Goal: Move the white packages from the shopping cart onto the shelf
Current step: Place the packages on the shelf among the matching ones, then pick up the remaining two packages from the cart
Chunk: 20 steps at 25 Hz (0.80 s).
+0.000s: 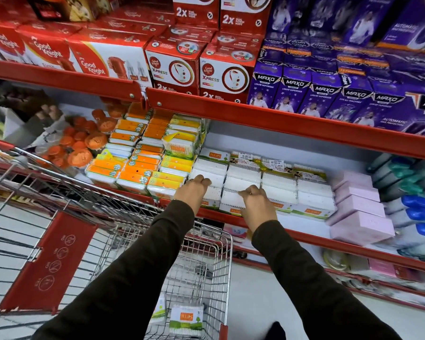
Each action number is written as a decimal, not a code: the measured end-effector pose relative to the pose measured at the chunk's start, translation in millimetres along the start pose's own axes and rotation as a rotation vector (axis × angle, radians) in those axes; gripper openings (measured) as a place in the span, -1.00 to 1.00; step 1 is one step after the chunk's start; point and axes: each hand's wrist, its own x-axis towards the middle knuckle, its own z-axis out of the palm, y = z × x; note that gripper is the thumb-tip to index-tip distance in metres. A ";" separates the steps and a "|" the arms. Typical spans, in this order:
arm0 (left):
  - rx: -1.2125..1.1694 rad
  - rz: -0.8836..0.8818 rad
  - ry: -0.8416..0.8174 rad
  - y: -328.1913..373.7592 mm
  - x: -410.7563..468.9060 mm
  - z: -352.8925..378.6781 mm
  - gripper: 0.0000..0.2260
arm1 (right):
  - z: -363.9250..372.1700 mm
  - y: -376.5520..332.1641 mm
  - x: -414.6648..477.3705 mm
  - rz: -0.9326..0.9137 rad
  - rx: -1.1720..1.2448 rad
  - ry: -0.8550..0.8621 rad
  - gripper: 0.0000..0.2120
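Several white packages of cotton buds [280, 190] lie in rows on the middle red shelf [304, 238]. My left hand [194, 190] rests with curled fingers on the leftmost stack of white packages. My right hand [257, 204] presses its fingertips on the front pack of the second stack. Neither hand lifts anything. Below my arms, the wire shopping cart [221, 266] holds a white and green package [186, 319] standing near its front, with another white package [158, 309] partly hidden by my left sleeve.
Orange and yellow packs [142, 163] fill the shelf to the left, and pink boxes [361, 212] sit to the right. Red and purple boxes [231, 69] crowd the upper shelf close above. The cart's red child-seat flap [52, 261] is at the left.
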 end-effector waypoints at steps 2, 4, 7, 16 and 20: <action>-0.058 0.021 0.020 -0.1 -12.5 -4.7 -0.48 | -4.2 -1.6 -9.4 0.005 0.066 0.014 -0.53; -0.089 0.066 0.062 -1.1 -30.3 -7.7 -0.53 | -4.9 -6.2 -21.0 0.003 0.143 0.037 -0.52; -0.118 0.124 0.084 -8.1 -66.6 4.5 -0.59 | 6.4 -27.7 -46.1 -0.028 0.229 0.003 -0.52; -0.043 -0.054 -0.361 -80.0 -155.8 124.4 -0.48 | 136.5 -96.8 -102.2 -0.138 0.114 -0.506 -0.52; 0.068 -0.170 -0.689 -115.5 -181.7 209.3 -0.31 | 222.6 -112.4 -117.7 -0.135 -0.030 -0.777 -0.46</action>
